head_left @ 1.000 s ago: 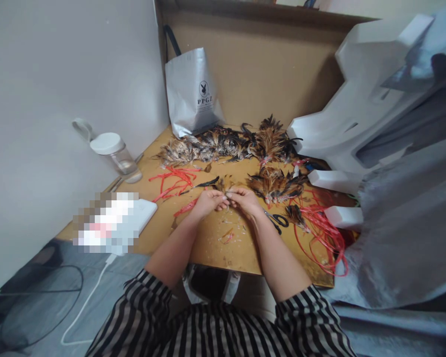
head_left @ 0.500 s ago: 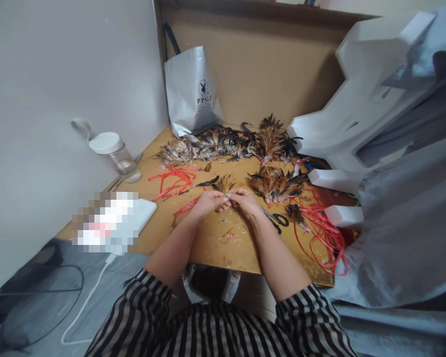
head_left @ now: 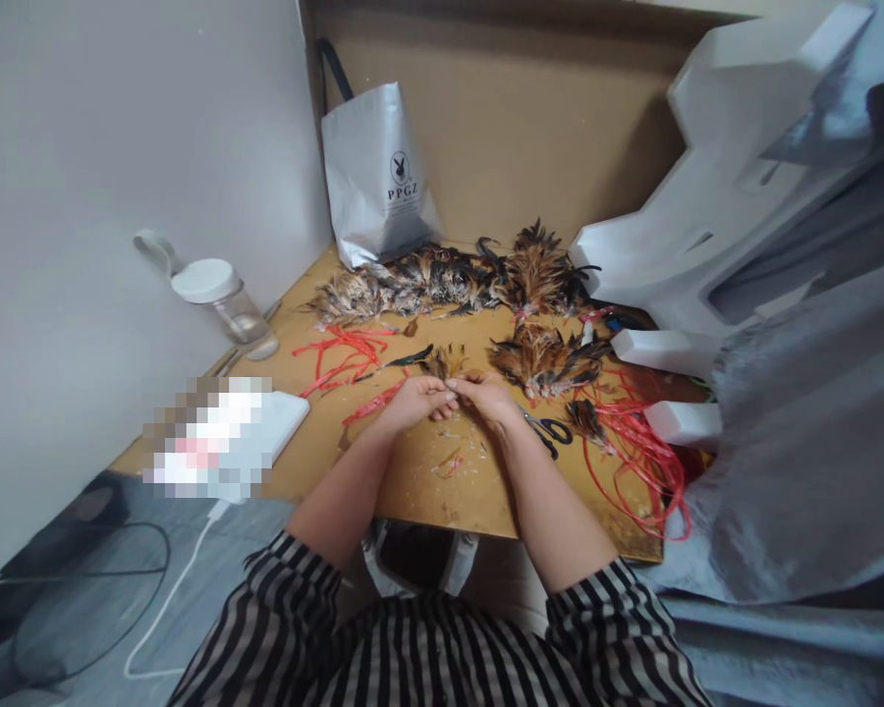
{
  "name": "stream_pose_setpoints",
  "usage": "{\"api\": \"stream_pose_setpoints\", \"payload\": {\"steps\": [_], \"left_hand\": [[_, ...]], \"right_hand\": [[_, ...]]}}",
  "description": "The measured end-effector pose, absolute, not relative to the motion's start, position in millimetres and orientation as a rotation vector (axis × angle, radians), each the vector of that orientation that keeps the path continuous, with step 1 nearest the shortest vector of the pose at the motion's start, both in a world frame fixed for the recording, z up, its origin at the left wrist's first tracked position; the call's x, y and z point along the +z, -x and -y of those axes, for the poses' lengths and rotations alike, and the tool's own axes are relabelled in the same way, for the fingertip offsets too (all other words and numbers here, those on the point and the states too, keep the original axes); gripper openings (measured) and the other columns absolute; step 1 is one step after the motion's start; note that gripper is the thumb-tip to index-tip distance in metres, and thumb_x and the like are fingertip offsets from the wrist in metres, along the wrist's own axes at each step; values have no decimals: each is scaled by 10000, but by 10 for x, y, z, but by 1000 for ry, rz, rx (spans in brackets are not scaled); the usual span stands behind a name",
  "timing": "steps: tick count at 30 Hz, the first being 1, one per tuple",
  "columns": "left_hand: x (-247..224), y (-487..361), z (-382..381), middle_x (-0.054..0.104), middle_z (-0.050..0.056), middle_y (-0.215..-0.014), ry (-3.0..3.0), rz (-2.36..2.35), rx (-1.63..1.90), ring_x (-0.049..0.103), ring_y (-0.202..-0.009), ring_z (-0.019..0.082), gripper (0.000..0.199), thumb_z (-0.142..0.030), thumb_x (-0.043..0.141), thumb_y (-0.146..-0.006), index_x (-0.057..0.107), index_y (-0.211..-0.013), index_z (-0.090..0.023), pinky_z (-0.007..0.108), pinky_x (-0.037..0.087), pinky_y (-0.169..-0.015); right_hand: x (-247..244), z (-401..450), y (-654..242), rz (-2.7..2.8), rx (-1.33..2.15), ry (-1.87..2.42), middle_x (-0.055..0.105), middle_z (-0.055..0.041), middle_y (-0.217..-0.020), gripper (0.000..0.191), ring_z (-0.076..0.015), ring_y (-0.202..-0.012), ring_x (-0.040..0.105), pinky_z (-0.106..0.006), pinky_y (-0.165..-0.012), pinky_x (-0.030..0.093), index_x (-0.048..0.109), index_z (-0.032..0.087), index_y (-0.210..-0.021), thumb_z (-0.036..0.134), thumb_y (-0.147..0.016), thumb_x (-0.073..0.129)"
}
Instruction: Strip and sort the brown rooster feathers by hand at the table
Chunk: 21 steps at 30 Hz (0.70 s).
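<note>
A small bunch of brown feathers (head_left: 446, 362) fans out upward between my hands, its lower end pinched in my fingertips. My left hand (head_left: 422, 401) is closed on it from the left. From the right, my right hand (head_left: 487, 399) grips its base with thumb and forefinger. The exact hold at the base is hidden by the fingers. Just right of my right wrist lie black-handled scissors (head_left: 552, 430). A larger heap of brown and black feathers (head_left: 549, 359) is beyond my right hand. Red plastic strips (head_left: 379, 401) lie beside my left hand.
Feather piles (head_left: 442, 280) line the back, below a silver bag (head_left: 379, 182). A lidded bottle (head_left: 225, 306) and a white charging device (head_left: 289, 417) stand left. Tangled red strips (head_left: 644, 462) and a white foam piece (head_left: 682, 424) border the right. Scraps (head_left: 451, 462) litter the front.
Both hands stay at nearly the same spot, still pinching the feathers. The feather tips look slightly more spread, and the view has shifted a little.
</note>
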<state>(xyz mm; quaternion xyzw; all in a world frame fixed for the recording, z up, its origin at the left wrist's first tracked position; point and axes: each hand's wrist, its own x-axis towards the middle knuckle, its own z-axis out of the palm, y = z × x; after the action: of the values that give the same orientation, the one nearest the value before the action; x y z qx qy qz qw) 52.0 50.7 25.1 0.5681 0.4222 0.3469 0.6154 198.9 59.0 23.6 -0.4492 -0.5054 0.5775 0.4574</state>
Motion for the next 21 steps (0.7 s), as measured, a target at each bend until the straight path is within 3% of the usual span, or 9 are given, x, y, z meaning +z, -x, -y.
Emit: {"api": "stream_pose_setpoints", "payload": {"steps": [14, 21], "left_hand": [[203, -432, -538, 651, 67, -694, -1085, -803, 746, 534, -533, 54, 257, -329, 702, -639, 658, -739, -97, 158, 371, -495], [206, -421, -583, 631, 40, -651, -988, -852, 909, 525, -524, 46, 272, -323, 726, -615, 647, -736, -93, 148, 366, -486]], "right_hand": [[277, -581, -2030, 1093, 1782, 870, 521, 24, -494, 259, -67, -462, 452, -202, -460, 302, 577, 139, -579, 328, -558, 753], [407, -581, -2075, 897, 1551, 910, 486, 54, -526, 293, -40, -439, 359, -175, -411, 229, 592, 158, -703, 346, -541, 748]]}}
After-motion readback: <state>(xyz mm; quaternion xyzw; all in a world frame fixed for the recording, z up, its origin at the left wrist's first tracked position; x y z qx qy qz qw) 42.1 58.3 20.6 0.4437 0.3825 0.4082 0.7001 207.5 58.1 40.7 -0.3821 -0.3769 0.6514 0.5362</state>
